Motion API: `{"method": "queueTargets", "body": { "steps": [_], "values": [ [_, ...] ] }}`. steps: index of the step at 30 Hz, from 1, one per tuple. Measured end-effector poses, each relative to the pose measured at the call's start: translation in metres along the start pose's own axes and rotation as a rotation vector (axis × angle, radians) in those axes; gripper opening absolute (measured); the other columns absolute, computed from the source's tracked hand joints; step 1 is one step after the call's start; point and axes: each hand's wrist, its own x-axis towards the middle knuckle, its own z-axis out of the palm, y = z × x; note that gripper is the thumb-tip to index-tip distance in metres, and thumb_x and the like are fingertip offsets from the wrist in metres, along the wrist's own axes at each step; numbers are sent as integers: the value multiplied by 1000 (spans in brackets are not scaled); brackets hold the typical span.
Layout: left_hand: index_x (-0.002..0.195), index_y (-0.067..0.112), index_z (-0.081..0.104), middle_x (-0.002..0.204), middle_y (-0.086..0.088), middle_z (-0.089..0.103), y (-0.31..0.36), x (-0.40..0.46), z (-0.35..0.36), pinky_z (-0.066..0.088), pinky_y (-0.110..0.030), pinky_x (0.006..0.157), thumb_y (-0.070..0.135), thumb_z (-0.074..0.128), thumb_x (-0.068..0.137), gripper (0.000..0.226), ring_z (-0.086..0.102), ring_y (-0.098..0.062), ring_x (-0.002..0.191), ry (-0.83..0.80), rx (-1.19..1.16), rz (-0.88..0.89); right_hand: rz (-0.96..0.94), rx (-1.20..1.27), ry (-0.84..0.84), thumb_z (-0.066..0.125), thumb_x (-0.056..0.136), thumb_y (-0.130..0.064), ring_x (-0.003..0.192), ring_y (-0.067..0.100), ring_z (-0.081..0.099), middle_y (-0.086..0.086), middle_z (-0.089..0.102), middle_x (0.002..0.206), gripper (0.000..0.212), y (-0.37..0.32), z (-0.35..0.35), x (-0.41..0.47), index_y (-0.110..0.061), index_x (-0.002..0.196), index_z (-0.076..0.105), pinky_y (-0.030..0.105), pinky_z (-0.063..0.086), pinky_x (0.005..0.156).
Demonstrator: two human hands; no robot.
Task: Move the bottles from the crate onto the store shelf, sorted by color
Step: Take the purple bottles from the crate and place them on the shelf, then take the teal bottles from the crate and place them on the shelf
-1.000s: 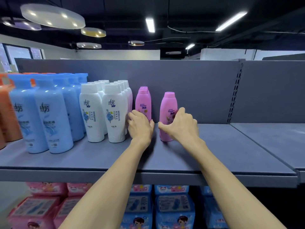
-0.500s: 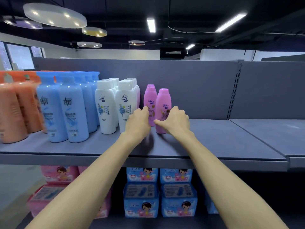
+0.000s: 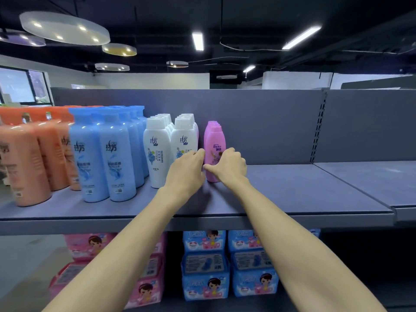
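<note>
A pink bottle [image 3: 215, 140] stands upright on the grey shelf [image 3: 292, 192], at the front of a single row of pink bottles. My right hand [image 3: 230, 167] grips its lower right side, thumb across the front. My left hand [image 3: 188, 171] has curled fingers against the bottle's left side, in the gap next to the white bottles [image 3: 157, 152]. Further left stand blue bottles [image 3: 96, 158] and orange bottles [image 3: 29, 163], grouped by colour. The crate is out of view.
The shelf stretches bare to the right of the pink row, up to a slotted upright [image 3: 317, 127] and a second shelf panel [image 3: 371, 183]. Below hang pink packs [image 3: 90, 246] and blue packs [image 3: 204, 266] on a lower shelf.
The two pink bottles that stood apart have come together into one row beside the white bottles. Both hands moved left and closer to each other, and the view has shifted to show more orange bottles.
</note>
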Motion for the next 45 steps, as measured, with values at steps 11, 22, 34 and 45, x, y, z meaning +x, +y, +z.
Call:
{"method": "queueTargets", "body": {
  "steps": [11,22,34,45],
  "values": [
    [109,11,50,107,-7,61,-13,-7,-4,46,-41,76,15,56,85,26,55,-31,100,-26,-10,24,1,-67,-10,79,72,-56,106,29,61,8,58,113,73,-4,3,-5,-5,117,54,32,45,72],
    [113,13,51,106,-4,61,-17,-34,-29,49,-40,75,23,57,89,27,57,-29,99,-5,-26,50,-167,-283,26,72,75,-55,93,30,61,6,61,105,59,-4,-44,-52,-12,109,50,33,40,67],
    [112,16,51,100,-1,63,-25,-90,-63,47,-37,70,31,59,87,30,58,-27,94,-17,-125,94,-211,-324,129,64,83,-50,91,30,62,3,63,100,45,-28,-62,-131,-17,110,51,34,41,67],
    [117,20,52,98,3,61,-19,-247,15,49,-37,63,36,61,86,36,63,-23,92,-162,-258,132,-121,-278,17,63,85,-51,90,16,65,-8,66,100,42,63,-7,-300,-26,118,55,34,54,68]
  ]
}}
